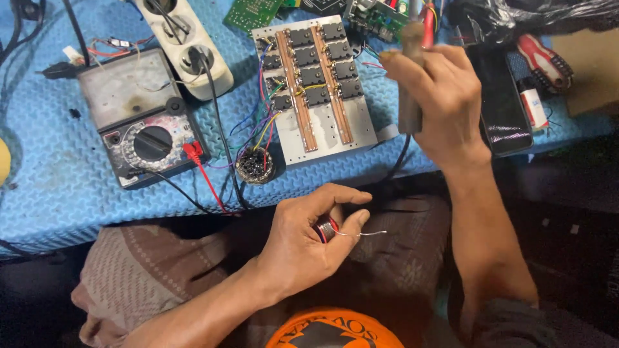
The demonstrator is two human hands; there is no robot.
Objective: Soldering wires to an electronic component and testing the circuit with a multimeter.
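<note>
My left hand point(308, 240) is closed around a small spool of solder point(327, 228), low in the view above my lap. A thin end of solder wire point(371, 233) sticks out to the right of the spool. My right hand point(442, 100) grips a soldering iron point(409, 106) by its dark handle, held upright beside the right edge of a grey metal board point(361, 122). The board carries two copper strips point(298, 90) and rows of black square components. Coloured wires run from its left side to a round coil point(255, 165).
An analogue multimeter point(138, 116) with red and black leads lies at the left on the blue foam mat point(58, 180). A white power strip point(184, 42) sits behind it. A black phone point(501, 103) and green circuit boards point(253, 11) lie at the right and back.
</note>
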